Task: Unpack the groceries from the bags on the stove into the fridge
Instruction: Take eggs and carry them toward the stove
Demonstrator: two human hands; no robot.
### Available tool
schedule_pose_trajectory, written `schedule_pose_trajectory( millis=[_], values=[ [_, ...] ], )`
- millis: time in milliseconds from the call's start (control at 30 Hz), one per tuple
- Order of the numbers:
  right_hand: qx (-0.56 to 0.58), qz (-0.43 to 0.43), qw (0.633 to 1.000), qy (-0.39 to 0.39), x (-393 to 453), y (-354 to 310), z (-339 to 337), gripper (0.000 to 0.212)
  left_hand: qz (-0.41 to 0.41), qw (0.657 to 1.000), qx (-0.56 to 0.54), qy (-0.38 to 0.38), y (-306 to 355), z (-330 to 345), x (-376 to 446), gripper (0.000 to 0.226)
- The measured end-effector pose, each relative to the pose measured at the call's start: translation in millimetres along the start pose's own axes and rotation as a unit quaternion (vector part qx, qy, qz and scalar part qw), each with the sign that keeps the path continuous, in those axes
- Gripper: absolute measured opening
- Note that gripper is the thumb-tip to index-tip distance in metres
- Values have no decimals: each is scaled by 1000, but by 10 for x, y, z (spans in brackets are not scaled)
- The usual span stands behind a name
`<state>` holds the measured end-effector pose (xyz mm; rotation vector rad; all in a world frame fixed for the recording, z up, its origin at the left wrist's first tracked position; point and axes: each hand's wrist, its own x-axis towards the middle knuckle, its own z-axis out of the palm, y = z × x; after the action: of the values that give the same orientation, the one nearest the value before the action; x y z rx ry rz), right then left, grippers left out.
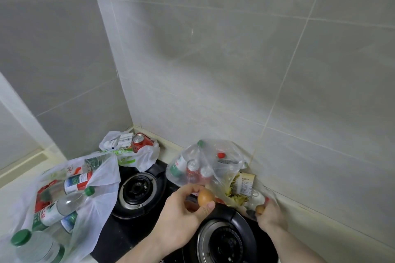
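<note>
My left hand (183,209) pinches a brown egg (205,197) between thumb and fingers above the black stove (128,230). At the right, my right hand (269,215) reaches into a clear plastic bag (215,162) and holds a second brown egg (260,209). That bag holds red cans, a green-capped bottle and a yellow packet. A large white bag (94,194) at the left is full of water bottles with green caps. A smaller white bag (145,156) at the back holds a red can and white boxes. The fridge is out of view.
The stove has two round burners, one in the middle (137,191) and one near me (222,243). Grey tiled walls (213,60) meet in a corner right behind the bags. A pale counter edge (19,177) runs along the left.
</note>
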<state>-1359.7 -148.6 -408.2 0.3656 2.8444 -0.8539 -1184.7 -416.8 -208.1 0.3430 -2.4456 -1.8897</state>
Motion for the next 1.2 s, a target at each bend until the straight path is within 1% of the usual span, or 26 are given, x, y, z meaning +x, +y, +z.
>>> schedule_pose_trajectory(
  millis=[67, 100, 167, 200, 233, 267, 300, 333, 367, 433, 467, 500, 533, 567, 600, 633, 700, 767, 867, 900, 933, 967, 1033, 1100, 1200],
  values=[
    [13, 2, 1000, 8, -5, 43, 36, 58, 0, 1000, 2, -6, -7, -17, -23, 29],
    [17, -5, 1000, 10, -11, 71, 58, 49, 0, 1000, 1, -9, -7, -24, -33, 28],
    [8, -10, 1000, -9, -19, 149, 100, 18, 3, 1000, -6, -12, -2, -33, -62, 26],
    [21, -11, 999, -23, -59, 147, 73, 11, 4, 1000, -8, -13, 1, -37, -74, 25],
    [60, 2, 998, -34, -104, 139, 49, 17, 4, 1000, -9, -14, 4, -40, -83, 24],
    [139, 35, 989, -46, -195, 94, -6, 20, 3, 1000, -11, -18, 3, -42, -92, 24],
    [245, 82, 964, -61, -288, 42, -67, 23, 2, 1000, -15, -24, -4, -37, -96, 24],
    [352, 132, 923, -80, -370, -4, -125, 29, -1, 999, -22, -30, -6, -31, -102, 27],
    [453, 166, 870, -101, -448, -42, -180, 36, -5, 999, -30, -35, -3, -25, -105, 32],
    [592, 198, 769, -135, -602, -86, -301, 42, -15, 998, -51, -43, -10, -9, -106, 43],
    [637, 207, 729, -141, -679, -99, -360, 44, -20, 997, -59, -46, -16, -6, -106, 43],
    [671, 213, 696, -141, -769, -120, -429, 45, -21, 996, -66, -51, -11, -5, -106, 41],
    [694, 215, 673, -137, -853, -140, -488, 45, -20, 996, -72, -58, -13, -7, -104, 39],
    [715, 212, 653, -131, -950, -169, -548, 44, -18, 995, -73, -70, 6, -7, -109, 37],
    [725, 207, 645, -122, -1047, -203, -611, 42, -13, 994, -71, -84, 40, -2, -121, 36],
    [730, 200, 643, -116, -1155, -255, -676, 40, -9, 993, -66, -98, 79, 7, -128, 33],
    [716, 185, 666, -102, -1393, -338, -786, 37, -1, 990, -63, -128, 170, 18, -157, 21],
    [675, 164, 715, -76, -1689, -426, -893, 34, 6, 984, -60, -165, 247, 14, -180, 17],
    [562, 117, 819, -7, -2249, -540, -1034, 17, 44, 972, -29, -229, 287, -1, -199, 15],
    [524, 102, 845, 17, -2449, -568, -1070, 14, 54, 967, -18, -249, 303, -7, -221, 17],
    [493, 94, 864, 40, -2641, -581, -1094, 14, 66, 961, -6, -269, 316, -19, -253, 20],
    [468, 91, 877, 65, -2834, -581, -1106, 16, 78, 954, 2, -290, 318, -31, -290, 22],
    [431, 101, 889, 119, -3225, -547, -1109, 19, 95, 937, 17, -335, 310, -42, -388, 24],
    [410, 125, 890, 157, -3631, -495, -1100, 22, 104, 920, 26, -377, 270, -19, -509, 26],
    [389, 147, 885, 208, -4264, -408, -1110, 35, 116, 896, 26, -427, 265, 56, -807, 37]
  ],
)
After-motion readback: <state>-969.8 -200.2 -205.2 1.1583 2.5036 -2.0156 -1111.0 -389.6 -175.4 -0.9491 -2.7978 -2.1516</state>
